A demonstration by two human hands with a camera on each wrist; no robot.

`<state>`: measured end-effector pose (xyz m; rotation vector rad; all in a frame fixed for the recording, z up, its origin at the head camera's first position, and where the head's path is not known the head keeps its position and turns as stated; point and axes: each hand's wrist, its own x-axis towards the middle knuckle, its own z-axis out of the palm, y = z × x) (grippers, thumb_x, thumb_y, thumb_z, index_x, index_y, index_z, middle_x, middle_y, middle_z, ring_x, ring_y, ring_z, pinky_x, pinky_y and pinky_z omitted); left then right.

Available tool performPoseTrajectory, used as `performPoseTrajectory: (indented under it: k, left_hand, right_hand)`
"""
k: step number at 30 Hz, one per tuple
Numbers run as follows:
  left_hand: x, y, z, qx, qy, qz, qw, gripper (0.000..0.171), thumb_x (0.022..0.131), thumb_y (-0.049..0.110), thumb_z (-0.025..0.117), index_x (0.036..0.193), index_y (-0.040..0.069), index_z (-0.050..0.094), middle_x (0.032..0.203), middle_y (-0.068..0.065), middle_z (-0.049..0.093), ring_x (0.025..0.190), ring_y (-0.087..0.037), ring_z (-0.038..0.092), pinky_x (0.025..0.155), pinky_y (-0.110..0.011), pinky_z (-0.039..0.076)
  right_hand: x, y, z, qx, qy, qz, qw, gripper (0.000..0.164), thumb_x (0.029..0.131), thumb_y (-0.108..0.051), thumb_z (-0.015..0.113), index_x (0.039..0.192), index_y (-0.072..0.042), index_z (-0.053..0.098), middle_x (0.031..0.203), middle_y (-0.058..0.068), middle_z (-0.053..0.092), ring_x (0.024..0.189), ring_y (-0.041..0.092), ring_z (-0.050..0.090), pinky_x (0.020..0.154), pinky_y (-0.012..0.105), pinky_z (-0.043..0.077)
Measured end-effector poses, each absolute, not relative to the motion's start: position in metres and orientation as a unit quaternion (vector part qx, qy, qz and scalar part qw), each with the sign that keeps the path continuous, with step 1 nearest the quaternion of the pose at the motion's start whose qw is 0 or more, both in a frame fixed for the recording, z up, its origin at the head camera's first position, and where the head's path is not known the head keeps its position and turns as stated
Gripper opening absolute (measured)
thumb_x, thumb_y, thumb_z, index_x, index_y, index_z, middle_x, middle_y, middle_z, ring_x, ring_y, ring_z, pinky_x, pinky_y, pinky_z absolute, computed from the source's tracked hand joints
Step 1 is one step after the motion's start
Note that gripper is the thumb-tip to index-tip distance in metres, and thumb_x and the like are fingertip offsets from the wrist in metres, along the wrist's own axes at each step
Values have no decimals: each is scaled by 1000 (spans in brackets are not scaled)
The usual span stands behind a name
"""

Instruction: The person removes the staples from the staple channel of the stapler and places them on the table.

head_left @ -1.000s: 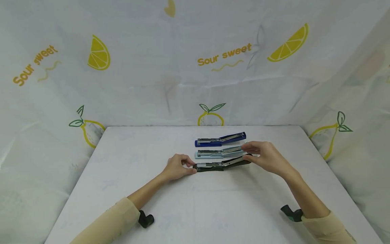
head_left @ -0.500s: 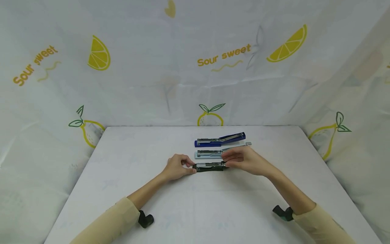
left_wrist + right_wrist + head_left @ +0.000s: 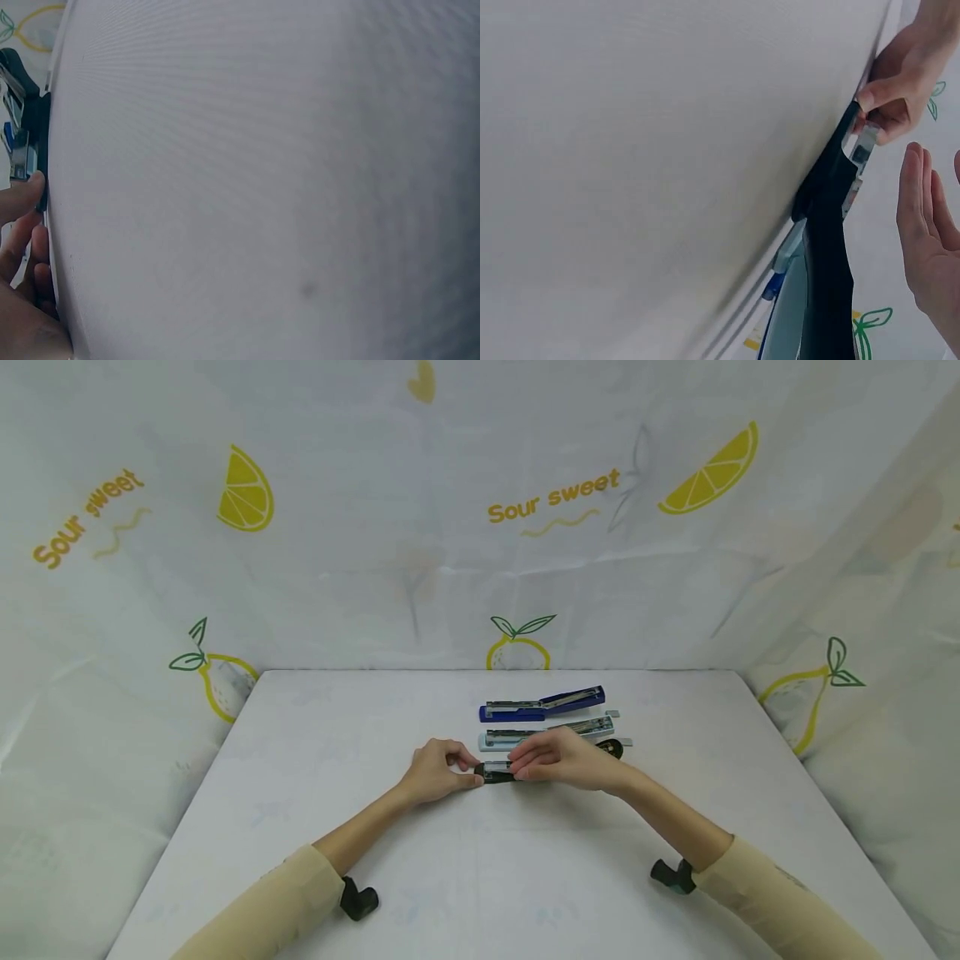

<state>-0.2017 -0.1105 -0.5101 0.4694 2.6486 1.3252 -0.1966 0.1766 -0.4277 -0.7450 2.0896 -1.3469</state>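
A black stapler point(image 3: 493, 776) lies opened out on the white table, its metal staple channel facing up. My left hand point(image 3: 438, 770) pinches its left end between thumb and fingers, also seen on the stapler point(image 3: 43, 142) in the left wrist view. Over the middle of the stapler is my right hand point(image 3: 566, 760), hiding much of it. In the right wrist view the right hand's fingers point(image 3: 913, 184) are extended and appear apart from the black stapler point(image 3: 829, 277). Behind lie a light blue stapler point(image 3: 504, 742) and a dark blue stapler point(image 3: 512, 715), both opened out.
The staplers lie in a row, one behind another, on the white table point(image 3: 337, 727). A white curtain point(image 3: 360, 568) printed with lemons hangs behind the far edge. A black wrist-worn device point(image 3: 360, 900) sits at each sleeve.
My right hand has moved left along the black stapler, from its raised right end to its middle. The left hand keeps its hold on the left end.
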Motion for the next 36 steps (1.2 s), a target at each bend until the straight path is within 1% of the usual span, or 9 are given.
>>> performPoseTrajectory:
  k: [2, 7, 11, 14, 17, 21, 27, 32, 36]
  left_hand:
    - [-202, -111, -510, 157, 882, 440, 70, 20, 81, 30, 94, 97, 23, 84, 86, 6, 73, 79, -7, 52, 78, -29, 39]
    - [-202, -111, -510, 156, 882, 439, 71, 19, 81, 29, 94, 96, 23, 84, 86, 6, 73, 79, -8, 52, 77, -29, 39]
    - [-202, -110, -510, 156, 882, 439, 69, 19, 81, 29, 94, 96, 23, 84, 86, 6, 73, 79, -8, 52, 77, -30, 39]
    - [-202, -111, -510, 156, 882, 440, 67, 19, 81, 30, 95, 95, 23, 84, 85, 6, 72, 80, -8, 52, 77, -29, 39]
    - [-202, -110, -511, 156, 882, 440, 66, 19, 81, 30, 95, 95, 23, 84, 85, 7, 72, 80, -7, 52, 77, -29, 39]
    - [-201, -110, -510, 151, 883, 439, 68, 19, 81, 30, 95, 95, 23, 84, 85, 7, 72, 80, -7, 54, 78, -30, 40]
    - [-201, -110, -510, 151, 882, 442, 70, 20, 80, 29, 95, 95, 23, 84, 84, 6, 72, 78, -8, 53, 76, -29, 40]
    - [-201, -110, -509, 154, 878, 447, 72, 20, 81, 29, 95, 96, 22, 84, 85, 5, 72, 77, -8, 53, 75, -29, 39]
    - [-201, -110, -509, 150, 879, 447, 72, 21, 80, 29, 95, 96, 21, 84, 85, 5, 72, 78, -8, 53, 76, -29, 39]
  right_hand:
    - [-197, 173, -430, -270, 773, -502, 279, 40, 103, -9, 73, 137, 10, 66, 128, 28, 76, 121, 41, 76, 96, 20, 59]
    - [-199, 171, -434, -245, 771, -510, 293, 43, 103, -11, 73, 139, 12, 64, 128, 29, 76, 119, 30, 78, 96, 18, 58]
    - [-199, 172, -439, -232, 765, -519, 303, 42, 105, -11, 68, 139, 13, 63, 128, 30, 76, 116, 27, 78, 94, 20, 59]
    - [-200, 171, -444, -225, 768, -517, 306, 41, 106, -11, 66, 139, 13, 63, 127, 28, 77, 112, 24, 79, 94, 23, 61]
    - [-200, 170, -448, -217, 771, -513, 308, 41, 106, -11, 65, 139, 13, 63, 125, 27, 78, 111, 26, 80, 95, 28, 63]
    - [-200, 169, -450, -209, 771, -515, 310, 42, 107, -11, 64, 140, 15, 62, 123, 27, 79, 113, 33, 80, 96, 35, 64]
    - [-198, 169, -452, -194, 752, -539, 326, 44, 107, -7, 63, 141, 21, 57, 124, 33, 76, 115, 35, 80, 97, 42, 63]
    - [-196, 166, -454, -161, 734, -565, 341, 45, 107, -6, 63, 142, 21, 55, 126, 34, 75, 117, 36, 79, 100, 45, 62]
    - [-196, 163, -455, -129, 717, -587, 354, 45, 106, -6, 65, 142, 20, 56, 127, 34, 75, 114, 31, 80, 100, 43, 62]
